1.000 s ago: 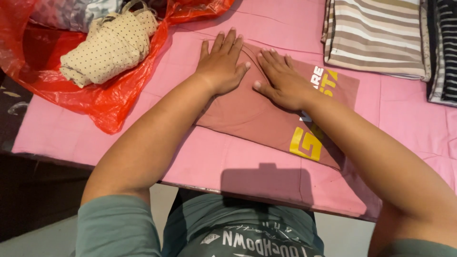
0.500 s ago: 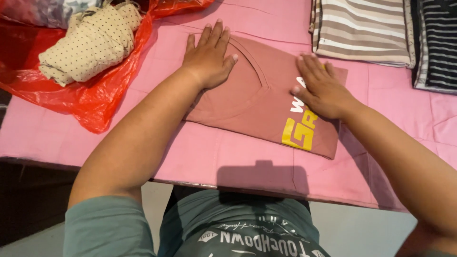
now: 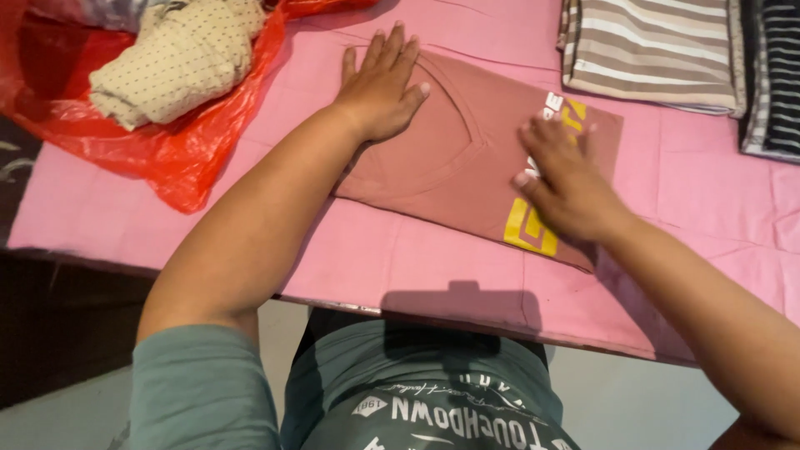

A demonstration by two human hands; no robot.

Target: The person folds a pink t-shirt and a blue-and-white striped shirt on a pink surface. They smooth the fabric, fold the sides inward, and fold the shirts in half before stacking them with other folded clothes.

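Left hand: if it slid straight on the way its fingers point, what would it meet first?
The left hand lies flat on the folded shirt, fingers pointing to the table's far side. Past the shirt's edge only bare pink cloth shows, so the way looks free up to the picture's edge.

Dusty-pink shirt (image 3: 450, 158), yellow print; pink cloth (image 3: 400, 258); red bag (image 3: 167, 158).

You face a table under a pink cloth (image 3: 417, 258), red bag (image 3: 150, 150) far left, striped stacks (image 3: 650, 50) far right, grey floor (image 3: 50, 417) near.
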